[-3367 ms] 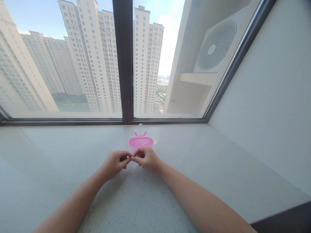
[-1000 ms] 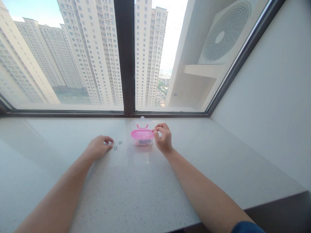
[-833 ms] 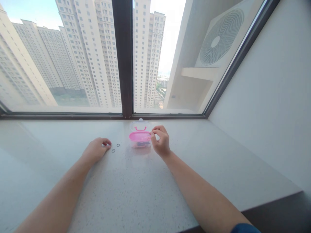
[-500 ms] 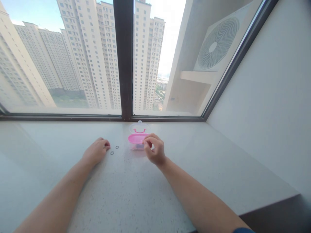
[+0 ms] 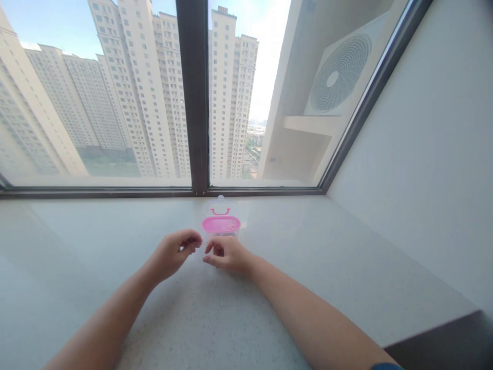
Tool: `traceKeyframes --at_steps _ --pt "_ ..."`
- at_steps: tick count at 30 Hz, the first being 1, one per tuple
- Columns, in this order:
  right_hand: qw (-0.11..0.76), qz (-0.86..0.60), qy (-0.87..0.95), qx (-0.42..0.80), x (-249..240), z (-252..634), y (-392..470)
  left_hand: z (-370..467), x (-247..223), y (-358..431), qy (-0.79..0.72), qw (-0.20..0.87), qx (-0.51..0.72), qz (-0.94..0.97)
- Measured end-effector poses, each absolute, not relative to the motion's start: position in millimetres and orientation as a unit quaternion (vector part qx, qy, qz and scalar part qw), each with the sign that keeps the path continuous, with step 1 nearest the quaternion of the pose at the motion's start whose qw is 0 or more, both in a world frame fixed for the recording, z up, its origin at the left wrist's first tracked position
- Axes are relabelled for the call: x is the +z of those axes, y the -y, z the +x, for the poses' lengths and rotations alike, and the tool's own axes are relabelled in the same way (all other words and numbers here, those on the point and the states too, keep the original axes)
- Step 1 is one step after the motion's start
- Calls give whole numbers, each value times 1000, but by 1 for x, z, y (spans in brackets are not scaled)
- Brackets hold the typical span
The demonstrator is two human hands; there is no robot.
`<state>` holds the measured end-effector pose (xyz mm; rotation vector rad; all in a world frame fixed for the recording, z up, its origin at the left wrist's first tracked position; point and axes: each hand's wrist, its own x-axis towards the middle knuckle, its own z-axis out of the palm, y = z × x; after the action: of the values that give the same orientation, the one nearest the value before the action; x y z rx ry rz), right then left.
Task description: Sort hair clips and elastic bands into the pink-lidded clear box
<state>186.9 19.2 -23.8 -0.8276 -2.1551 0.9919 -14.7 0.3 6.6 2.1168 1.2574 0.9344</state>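
Observation:
In the middle of the head view stands a small pink oval box (image 5: 208, 224). Its clear lid (image 5: 221, 207), marked with a pink curved handle, is tipped back behind it. My left hand (image 5: 175, 253) is just left of the box's front, thumb and fingertips pinched together; whatever they hold is too small to make out. Facing it, my right hand (image 5: 229, 254) is low in front of the box and hides part of its lower wall. Its thumb and index finger are apart, with nothing visible between them. The two hands' fingertips nearly meet, a small gap between them.
The pale speckled sill (image 5: 185, 318) runs up to a dark window frame (image 5: 198, 103). A white wall (image 5: 423, 154) bounds it on the right, and the sill's edge (image 5: 435, 329) drops off at lower right. An air-conditioner unit (image 5: 339, 74) hangs outside.
My right hand has left the box's rim and come down in front. My left hand has moved right towards it. Two small dark rings on the sill are no longer visible.

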Motion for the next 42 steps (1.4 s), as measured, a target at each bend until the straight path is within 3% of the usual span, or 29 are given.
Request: traceKeyframes --at_steps 12,22,37,42 --pt "314 -315 809 384 -25 184 -17 -9 5 3 -441 252 245 826" --pt "294 -322 793 425 -32 182 -20 -9 4 3 -449 251 247 821" --pt "291 -337 827 344 -25 179 -19 -11 5 4 -434 285 240 820" --pt "274 -312 821 392 -24 180 -19 -11 4 4 -441 257 214 833"
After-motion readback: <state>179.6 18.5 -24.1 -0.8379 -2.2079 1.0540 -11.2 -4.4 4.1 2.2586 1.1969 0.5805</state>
